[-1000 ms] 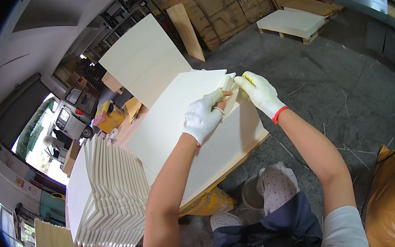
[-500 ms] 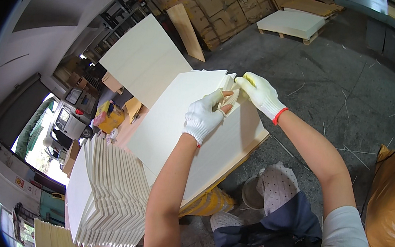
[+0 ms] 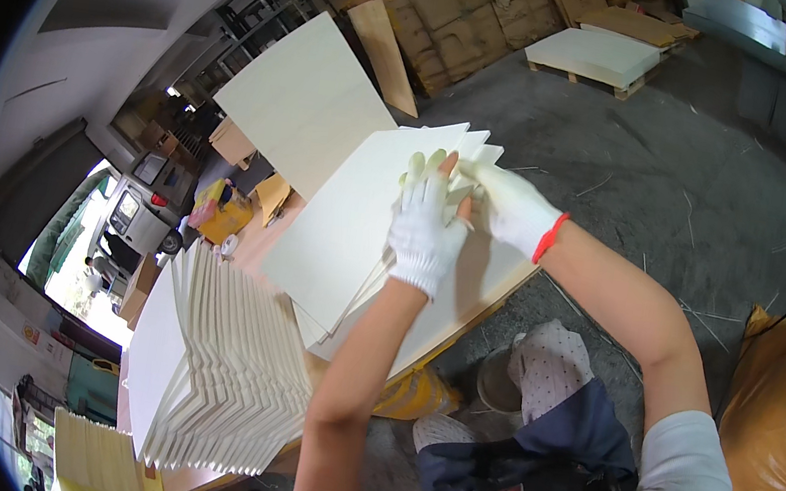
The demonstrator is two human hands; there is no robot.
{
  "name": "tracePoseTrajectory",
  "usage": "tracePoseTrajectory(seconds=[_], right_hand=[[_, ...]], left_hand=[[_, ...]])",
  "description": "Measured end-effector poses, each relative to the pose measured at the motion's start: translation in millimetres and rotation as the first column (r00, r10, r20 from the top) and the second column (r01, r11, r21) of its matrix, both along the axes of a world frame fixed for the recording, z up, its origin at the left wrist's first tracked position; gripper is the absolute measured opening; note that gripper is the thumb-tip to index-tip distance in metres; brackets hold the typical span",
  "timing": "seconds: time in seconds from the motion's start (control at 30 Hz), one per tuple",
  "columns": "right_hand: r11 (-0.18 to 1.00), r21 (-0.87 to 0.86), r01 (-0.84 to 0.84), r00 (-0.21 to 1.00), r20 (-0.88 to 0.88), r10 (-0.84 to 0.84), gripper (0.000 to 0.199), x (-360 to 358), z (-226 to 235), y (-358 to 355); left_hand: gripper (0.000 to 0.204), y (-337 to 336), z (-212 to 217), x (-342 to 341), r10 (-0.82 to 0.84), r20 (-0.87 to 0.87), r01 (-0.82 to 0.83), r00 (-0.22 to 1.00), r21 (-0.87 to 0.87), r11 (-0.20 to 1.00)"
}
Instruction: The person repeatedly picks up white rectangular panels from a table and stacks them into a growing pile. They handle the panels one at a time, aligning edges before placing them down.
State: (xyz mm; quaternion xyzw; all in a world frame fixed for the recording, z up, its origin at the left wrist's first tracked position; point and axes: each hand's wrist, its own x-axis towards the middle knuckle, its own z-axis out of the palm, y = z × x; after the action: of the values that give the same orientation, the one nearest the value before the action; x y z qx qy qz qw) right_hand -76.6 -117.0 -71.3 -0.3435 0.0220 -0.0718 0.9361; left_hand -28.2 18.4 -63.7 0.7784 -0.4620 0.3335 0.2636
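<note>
White gloves cover both my hands; some fingertips of the left one are bare. My left hand (image 3: 427,230) lies open, fingers stretched over the top of several thin white sheets (image 3: 347,214), near their right edge. These sheets are slightly fanned, with corners staggered at the far end. Close beside it, my right hand (image 3: 510,210) is closed at the right edge of the sheets, its fingertips partly hidden. Beneath lies a wider pale stack (image 3: 432,326). To the left, a pile of bent, staggered white sheets (image 3: 234,374) rests on the table.
A large white board (image 3: 308,98) stands behind the sheets. Left of them are a yellow bag (image 3: 220,211) and a wooden table surface (image 3: 268,238). An orange sack (image 3: 782,411) stands at the right. A white-topped pallet (image 3: 592,56) sits on the far floor.
The sheets' far corners have spread apart, and their near edges have separated. My left hand has moved right, fingers now stretched out. My right hand has shifted slightly down along the edge.
</note>
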Motion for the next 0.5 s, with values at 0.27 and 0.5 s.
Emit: tracePoseTrajectory(seconds=[0.27,0.5], right_hand=[[0.985,-0.159,-0.061,0.990,-0.138,0.039,0.022,3,-6,55],[0.957,-0.268,-0.113,0.978,-0.198,0.060,0.033,-97,-1,1]], left_hand=[[0.038,118,-90,-90,-0.748,-0.625,-0.133,0.224,-0.780,0.611],[0.072,190,-64,-115,-0.972,-0.233,-0.641,0.007,-0.747,0.174]])
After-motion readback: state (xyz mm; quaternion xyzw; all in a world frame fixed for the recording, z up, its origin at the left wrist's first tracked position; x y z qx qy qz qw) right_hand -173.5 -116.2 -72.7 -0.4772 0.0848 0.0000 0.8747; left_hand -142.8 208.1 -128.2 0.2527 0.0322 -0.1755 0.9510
